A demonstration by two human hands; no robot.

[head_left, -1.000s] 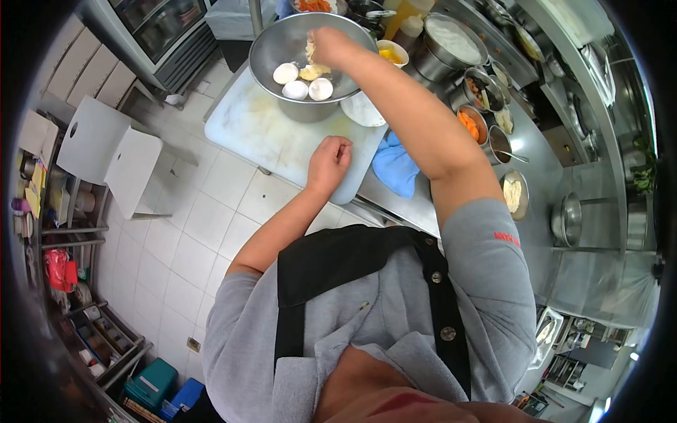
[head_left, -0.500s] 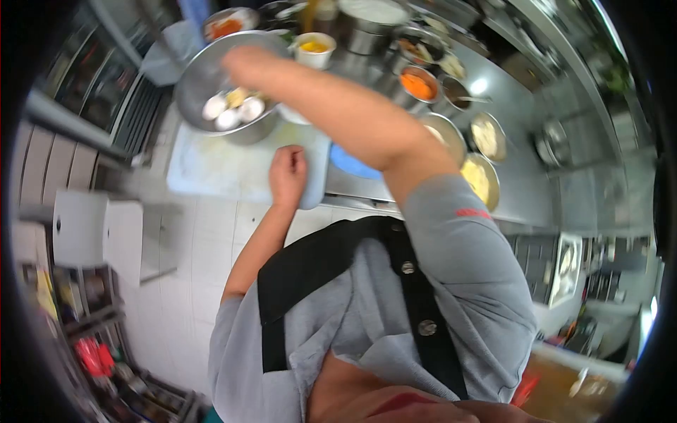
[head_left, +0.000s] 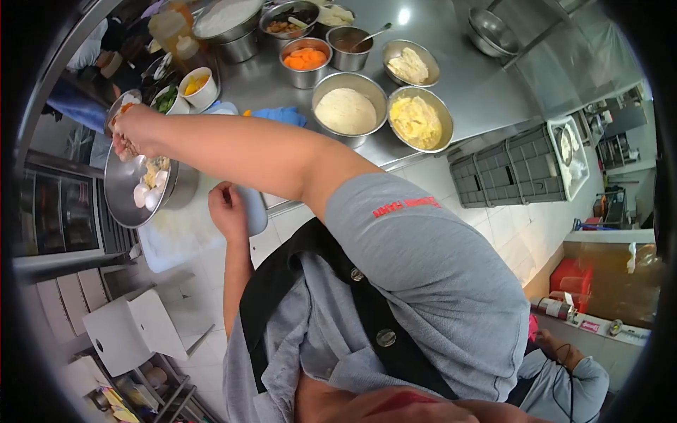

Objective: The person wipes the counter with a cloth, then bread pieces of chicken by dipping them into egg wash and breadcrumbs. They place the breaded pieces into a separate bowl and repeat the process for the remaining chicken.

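My right hand (head_left: 134, 132) is over the far side of a large metal mixing bowl (head_left: 121, 189). Its fingers are bunched together, and I cannot make out what is in them. White rounded pieces (head_left: 149, 196) and a beige crumbly heap (head_left: 156, 169) lie in the bowl, partly hidden by my hand. My left hand (head_left: 227, 206) is curled closed near the right edge of a pale cutting board (head_left: 169, 243), with nothing visible in it. The bowl stands at the board's far end.
Beyond my right arm, the steel counter (head_left: 451, 77) holds a bowl of orange slices (head_left: 305, 59), a bowl of pale powder (head_left: 345, 111), a bowl of yellow mash (head_left: 416, 121) and a blue cloth (head_left: 282, 116). A grey crate (head_left: 504, 169) stands right. Another person (head_left: 564, 381) is behind.
The view has swung to the right, so the bowl and board sit further left and lower. My right hand remains above the bowl; my left hand stays curled by the board.
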